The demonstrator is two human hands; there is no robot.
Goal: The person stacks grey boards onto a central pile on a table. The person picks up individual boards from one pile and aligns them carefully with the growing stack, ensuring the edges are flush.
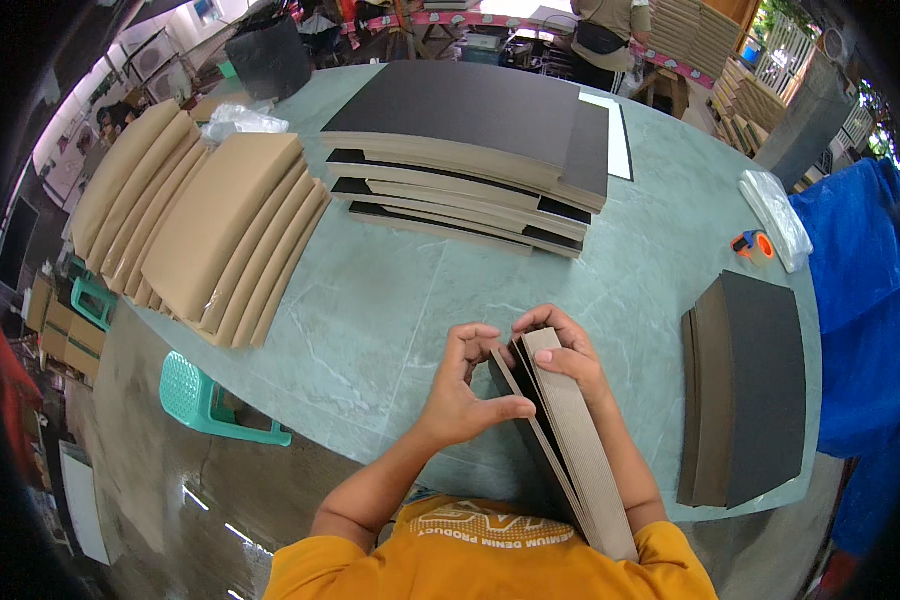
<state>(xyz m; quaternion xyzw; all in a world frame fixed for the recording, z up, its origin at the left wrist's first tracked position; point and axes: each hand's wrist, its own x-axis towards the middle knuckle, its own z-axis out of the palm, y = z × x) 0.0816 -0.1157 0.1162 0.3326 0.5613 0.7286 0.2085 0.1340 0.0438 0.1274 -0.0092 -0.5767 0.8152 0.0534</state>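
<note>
A stack of black-faced grey cardboard sheets (587, 455) stands on edge against my body at the table's near side. My right hand (570, 357) grips its thicker part, thumb on the grey edges and fingers bent round the far end. My left hand (460, 390) curls round a thinner portion on the left, thumb on the edges and fingers at the far corner. A dark gap parts the two portions at the far end; they come close together near my shirt.
A big pile of black boards (460, 110) lies across the far table (390, 300). Brown paper-wrapped packs (225, 215) lean at left. Another black stack (765, 390), a tape roll (753, 247) and clear plastic (775, 215) sit at right. A green stool (205, 395) stands left.
</note>
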